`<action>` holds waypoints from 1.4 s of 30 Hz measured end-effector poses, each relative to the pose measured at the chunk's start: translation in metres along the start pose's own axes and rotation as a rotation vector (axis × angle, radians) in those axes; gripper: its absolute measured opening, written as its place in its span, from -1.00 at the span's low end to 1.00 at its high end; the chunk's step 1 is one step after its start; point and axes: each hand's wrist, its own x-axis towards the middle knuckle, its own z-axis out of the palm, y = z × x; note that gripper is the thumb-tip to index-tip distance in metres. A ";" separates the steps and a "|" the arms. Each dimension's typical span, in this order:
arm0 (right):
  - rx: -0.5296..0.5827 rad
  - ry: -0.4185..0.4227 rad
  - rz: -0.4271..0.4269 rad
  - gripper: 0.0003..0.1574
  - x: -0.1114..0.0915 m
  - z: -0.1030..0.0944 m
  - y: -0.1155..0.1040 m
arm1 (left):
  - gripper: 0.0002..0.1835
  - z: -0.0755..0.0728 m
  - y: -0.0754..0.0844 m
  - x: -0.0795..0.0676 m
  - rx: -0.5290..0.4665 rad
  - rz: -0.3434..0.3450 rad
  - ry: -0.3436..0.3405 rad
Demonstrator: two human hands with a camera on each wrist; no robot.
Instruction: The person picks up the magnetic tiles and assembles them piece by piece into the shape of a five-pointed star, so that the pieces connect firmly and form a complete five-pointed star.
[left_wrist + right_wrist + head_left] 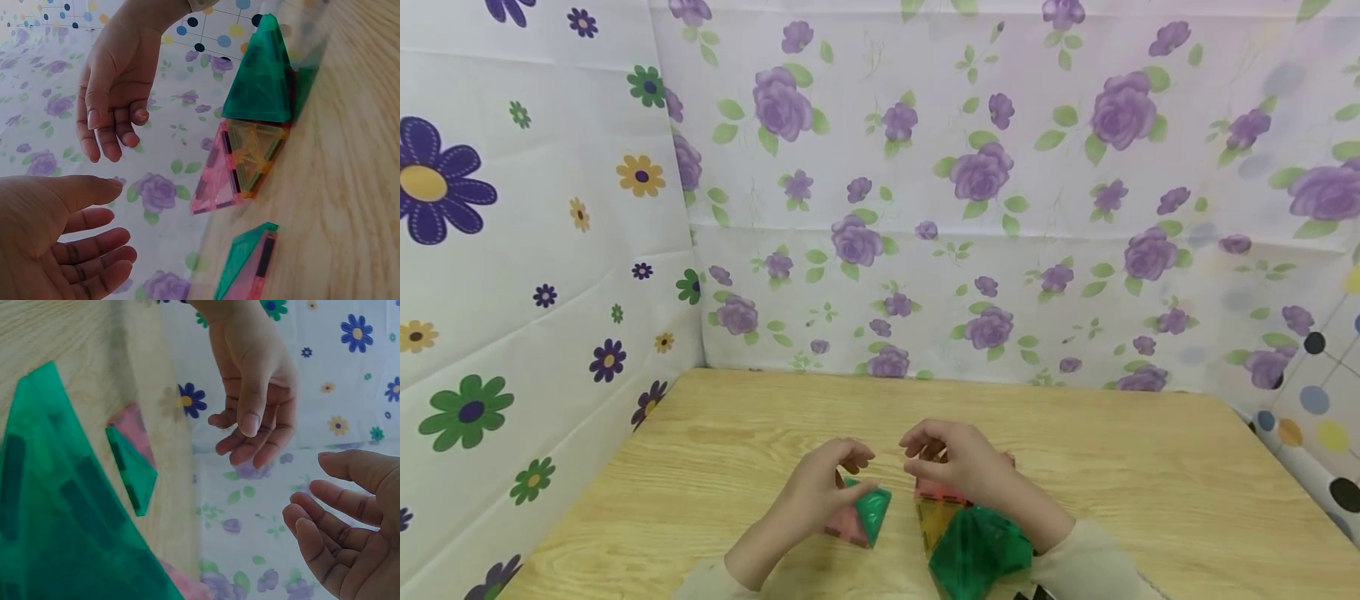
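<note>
My left hand (pixel 816 492) hovers over a small piece of joined translucent magnetic tiles, one pink (pixel 847 528) and one green (pixel 875 510), on the wooden table. Facing it across a gap, my right hand (pixel 970 462) is held above a larger tile group. Both hands have loosely bent fingers with nothing between them, as the two wrist views show. The larger group has a raised green tile shape (pixel 261 81), an orange triangle tile (pixel 255 150) and pink triangle tiles (pixel 215 178). In the head view my right hand and forearm hide part of it.
The wooden table (pixel 760 417) runs back to a hanging cloth with purple roses (pixel 880 208). A flower-print cloth (pixel 550 333) borders it on the left and a dotted cloth (pixel 1311 425) on the right.
</note>
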 end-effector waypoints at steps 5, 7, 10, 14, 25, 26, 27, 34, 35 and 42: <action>-0.035 -0.041 -0.015 -0.75 0.004 0.008 0.003 | -0.66 0.003 -0.005 -0.005 0.020 -0.024 -0.024; -0.043 -0.066 -0.009 -0.75 0.007 0.010 0.003 | -0.64 0.003 -0.007 -0.007 0.017 -0.039 -0.039; -0.049 -0.111 0.006 -0.76 0.012 0.013 0.002 | -0.59 0.002 -0.010 -0.010 0.024 -0.058 -0.063; -0.077 -0.160 0.028 -0.77 0.021 0.018 0.002 | -0.52 0.002 -0.015 -0.013 0.068 -0.073 -0.097; -0.262 -0.310 0.016 -0.75 0.045 0.031 0.002 | -0.44 0.003 -0.026 -0.023 0.163 -0.178 -0.120; -0.285 -0.315 0.014 -0.75 0.048 0.033 0.002 | -0.42 0.004 -0.027 -0.024 0.169 -0.177 -0.124; -0.306 -0.318 0.017 -0.75 0.050 0.035 0.003 | -0.39 0.005 -0.027 -0.025 0.176 -0.179 -0.126; -0.387 -0.334 0.096 -0.75 0.060 0.044 0.011 | -0.23 0.015 -0.031 -0.030 0.185 -0.190 -0.122; -0.391 -0.335 0.107 -0.75 0.061 0.045 0.012 | -0.21 0.016 -0.032 -0.030 0.192 -0.189 -0.112; -0.492 -0.350 0.137 -0.73 0.063 0.051 0.019 | -0.03 0.025 -0.040 -0.033 0.263 -0.238 -0.082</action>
